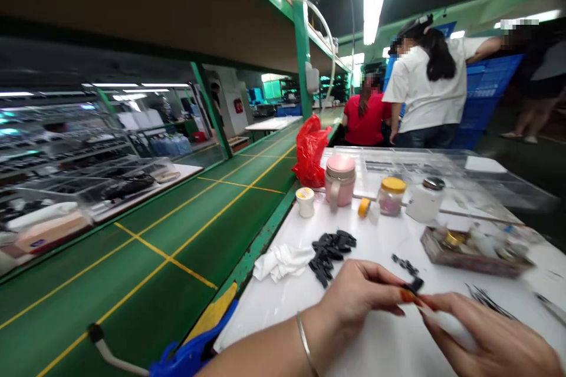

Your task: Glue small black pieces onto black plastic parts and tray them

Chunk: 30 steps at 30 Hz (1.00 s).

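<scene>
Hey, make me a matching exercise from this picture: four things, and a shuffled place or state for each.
1. Small black piece
2. Pink mug
3. Crumpled white material
4. Right hand

A. Beside the red bag
B. Holding a white object
C. Held in the left hand
D. Beside the pile of black parts

Pairs: 1-C, 2-A, 3-D, 4-B
</scene>
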Available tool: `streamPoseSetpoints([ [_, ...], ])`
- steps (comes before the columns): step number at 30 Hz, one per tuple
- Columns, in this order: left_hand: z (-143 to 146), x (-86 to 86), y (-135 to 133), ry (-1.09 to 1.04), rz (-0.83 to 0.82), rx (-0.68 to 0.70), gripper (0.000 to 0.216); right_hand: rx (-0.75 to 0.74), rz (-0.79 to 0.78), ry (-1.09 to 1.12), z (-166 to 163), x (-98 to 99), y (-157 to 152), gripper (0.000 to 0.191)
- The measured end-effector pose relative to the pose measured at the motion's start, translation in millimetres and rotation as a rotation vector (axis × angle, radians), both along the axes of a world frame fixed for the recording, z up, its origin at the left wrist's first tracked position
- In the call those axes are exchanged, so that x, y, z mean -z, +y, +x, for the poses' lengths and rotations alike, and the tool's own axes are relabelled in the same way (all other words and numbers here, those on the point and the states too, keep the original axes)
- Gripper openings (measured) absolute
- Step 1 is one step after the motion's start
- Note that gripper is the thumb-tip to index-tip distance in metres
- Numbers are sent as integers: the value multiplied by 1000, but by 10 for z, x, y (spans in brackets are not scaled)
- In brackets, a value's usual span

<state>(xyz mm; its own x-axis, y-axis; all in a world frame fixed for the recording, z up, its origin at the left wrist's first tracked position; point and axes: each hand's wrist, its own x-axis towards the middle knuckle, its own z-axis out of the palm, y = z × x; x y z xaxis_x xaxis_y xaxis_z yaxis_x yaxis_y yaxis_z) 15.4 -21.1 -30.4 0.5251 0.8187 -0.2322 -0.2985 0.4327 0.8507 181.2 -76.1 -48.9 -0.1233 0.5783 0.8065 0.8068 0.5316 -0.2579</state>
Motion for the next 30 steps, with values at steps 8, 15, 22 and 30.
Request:
streamPoseSetpoints([
  [8, -58, -50, 46, -20, 132, 43, 24, -25, -119, 59, -122, -284, -57, 10],
  [15, -70, -55, 62, -17, 188, 73, 19, -105, -275, 183, -51, -290, -25, 8],
  [22, -53, -51, 51, 10, 164, 73, 21, -62, -127, 41, -99, -309, -40, 9],
  [30, -123, -53, 205, 56, 258, 138, 30, 26, -217, 170, 23, -325, -38, 9],
])
